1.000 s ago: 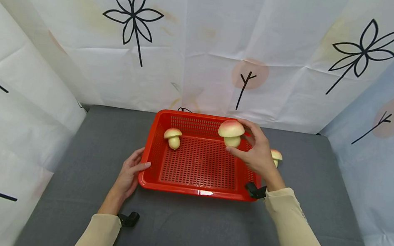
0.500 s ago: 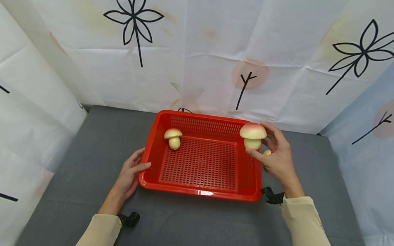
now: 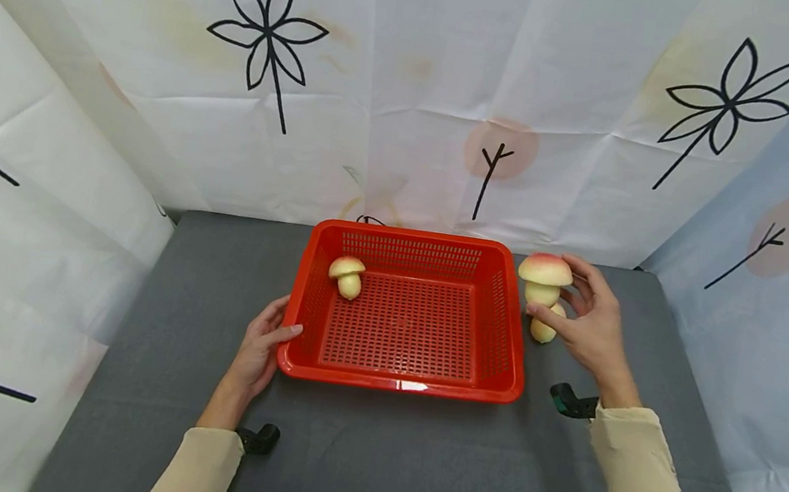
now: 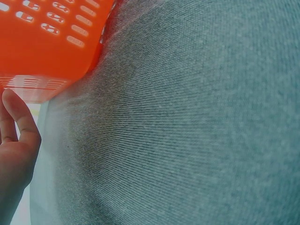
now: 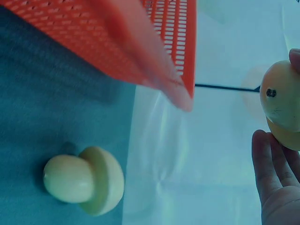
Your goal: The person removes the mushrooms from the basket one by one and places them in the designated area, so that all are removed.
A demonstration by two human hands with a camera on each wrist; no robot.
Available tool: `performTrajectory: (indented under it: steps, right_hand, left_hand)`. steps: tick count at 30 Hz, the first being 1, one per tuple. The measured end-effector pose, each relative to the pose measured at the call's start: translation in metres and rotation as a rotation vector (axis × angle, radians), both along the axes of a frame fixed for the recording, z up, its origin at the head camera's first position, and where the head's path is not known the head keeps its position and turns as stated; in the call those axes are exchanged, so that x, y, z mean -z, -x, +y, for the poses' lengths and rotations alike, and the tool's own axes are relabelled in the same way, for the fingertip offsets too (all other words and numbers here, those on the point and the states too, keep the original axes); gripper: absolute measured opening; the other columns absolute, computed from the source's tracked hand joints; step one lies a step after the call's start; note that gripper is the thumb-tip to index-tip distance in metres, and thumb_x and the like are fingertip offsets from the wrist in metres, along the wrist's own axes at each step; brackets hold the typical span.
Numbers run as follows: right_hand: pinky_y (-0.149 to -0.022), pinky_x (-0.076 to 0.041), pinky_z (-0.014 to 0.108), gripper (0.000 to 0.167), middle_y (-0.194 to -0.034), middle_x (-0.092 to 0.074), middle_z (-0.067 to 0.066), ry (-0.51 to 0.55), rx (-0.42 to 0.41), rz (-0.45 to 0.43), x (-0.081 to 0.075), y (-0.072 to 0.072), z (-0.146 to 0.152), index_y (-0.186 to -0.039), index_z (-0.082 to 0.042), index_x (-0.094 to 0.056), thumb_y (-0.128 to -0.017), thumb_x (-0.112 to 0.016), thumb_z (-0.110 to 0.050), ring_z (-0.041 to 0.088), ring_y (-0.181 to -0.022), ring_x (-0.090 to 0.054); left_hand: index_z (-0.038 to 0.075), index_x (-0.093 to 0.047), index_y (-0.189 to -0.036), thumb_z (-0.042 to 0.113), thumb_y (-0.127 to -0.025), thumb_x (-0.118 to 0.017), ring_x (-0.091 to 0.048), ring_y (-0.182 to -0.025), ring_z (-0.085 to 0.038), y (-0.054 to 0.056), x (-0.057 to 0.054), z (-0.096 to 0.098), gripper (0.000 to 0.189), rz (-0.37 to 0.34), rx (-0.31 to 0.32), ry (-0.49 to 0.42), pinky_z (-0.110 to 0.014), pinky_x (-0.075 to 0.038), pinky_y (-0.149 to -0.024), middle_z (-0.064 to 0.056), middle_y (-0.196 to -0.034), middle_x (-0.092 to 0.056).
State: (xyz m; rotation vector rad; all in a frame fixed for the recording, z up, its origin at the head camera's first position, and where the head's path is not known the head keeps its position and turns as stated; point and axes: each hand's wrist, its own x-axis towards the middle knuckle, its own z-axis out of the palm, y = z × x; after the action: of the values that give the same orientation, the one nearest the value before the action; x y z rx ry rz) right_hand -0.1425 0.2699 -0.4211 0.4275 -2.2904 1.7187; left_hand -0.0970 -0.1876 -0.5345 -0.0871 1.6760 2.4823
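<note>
My right hand (image 3: pixel 598 329) holds a toy mushroom (image 3: pixel 546 271) with a pink-tinged cap and pale stem, just beyond the basket's right side. In the right wrist view, fingertips grip that mushroom, its stem end facing the camera. A second mushroom (image 5: pixel 70 178) lies on its side on the cloth, partly hidden in the head view by the held one. My left hand (image 3: pixel 259 349) grips the left rim of a red plastic basket (image 3: pixel 398 384), thumb over the edge. Inside the basket, toward its back left, lies another mushroom (image 3: pixel 347 277).
A dark grey cloth (image 3: pixel 392 481) covers the table. White fabric (image 3: pixel 419 73) printed with black flowers and branches hangs behind it and on both sides. The basket's slotted walls stand upright between my hands.
My right hand has carried its mushroom rightward, from above the basket to outside its right edge, near the mushroom on the cloth. The left hand and basket have stayed in place.
</note>
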Motion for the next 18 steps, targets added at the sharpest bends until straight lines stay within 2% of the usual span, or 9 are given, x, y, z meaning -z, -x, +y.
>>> performTrajectory:
  steps: [8,18]
  right_hand:
    - [-0.094,-0.048,0.015,0.078,-0.135,-0.054,0.001,-0.004,0.060,0.005,0.007,-0.004,0.018,-0.145,0.007,-0.044,-0.075,-0.074,0.024,0.007,-0.120,-0.054]
    - [-0.091,-0.047,0.011,0.079,-0.133,-0.050,-0.007,-0.067,0.161,-0.079,0.024,-0.009,0.045,-0.148,0.003,-0.041,-0.079,-0.077,0.016,0.001,-0.119,-0.051]
  left_hand:
    - [0.004,-0.035,-0.153,-0.002,-0.098,-0.058,-0.047,-0.132,-0.032,0.000,0.000,0.000,0.059,-0.001,0.004,0.010,-0.037,-0.051,-0.102,-0.013,-0.148,-0.045]
    - [0.004,-0.036,-0.153,-0.003,-0.098,-0.056,-0.051,-0.128,-0.027,0.000,0.000,0.000,0.058,-0.001,0.000,0.007,-0.036,-0.052,-0.101,-0.010,-0.144,-0.047]
